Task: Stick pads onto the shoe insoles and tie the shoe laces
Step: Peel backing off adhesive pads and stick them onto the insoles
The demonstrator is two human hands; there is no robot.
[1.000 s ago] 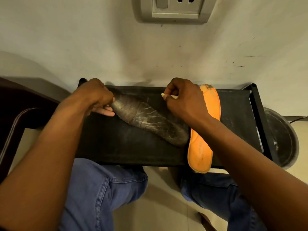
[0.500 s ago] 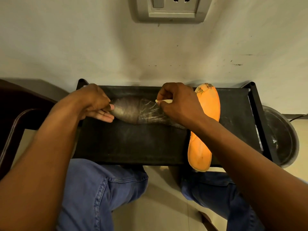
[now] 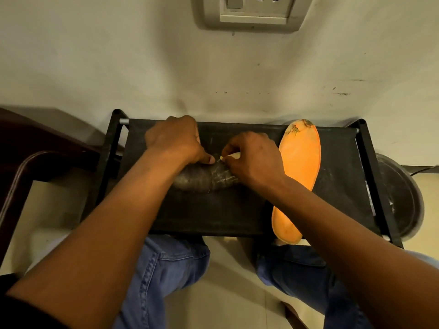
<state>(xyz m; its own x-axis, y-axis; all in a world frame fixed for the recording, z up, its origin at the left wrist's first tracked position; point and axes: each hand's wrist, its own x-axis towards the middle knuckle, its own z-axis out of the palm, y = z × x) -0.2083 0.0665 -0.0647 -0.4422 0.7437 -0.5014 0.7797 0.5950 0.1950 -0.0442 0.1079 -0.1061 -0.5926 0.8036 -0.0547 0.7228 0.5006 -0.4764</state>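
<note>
A dark grey insole [image 3: 197, 180] with pale scratch marks lies across the middle of the black fabric shelf [image 3: 213, 210], mostly hidden under my hands. My left hand [image 3: 175, 141] grips its upper edge with fingers curled and the thumb tip pressed down. My right hand [image 3: 251, 155] pinches a small pale stick-like object [image 3: 231, 156], whose tip touches the dark insole right by my left thumb. An orange insole [image 3: 297, 176] lies lengthwise at the right, its near end hanging over the shelf's front edge. My right forearm crosses above it.
A wall with a power socket [image 3: 251, 10] stands directly behind the shelf. A round metal pan [image 3: 401, 200] sits on the floor at the right. A dark wooden chair [image 3: 28, 162] is at the left. My knees in jeans [image 3: 166, 269] are under the front edge.
The dark insole has turned from a diagonal to lie nearly level. My left hand slid right and my right hand moved left, so both now meet over the insole.
</note>
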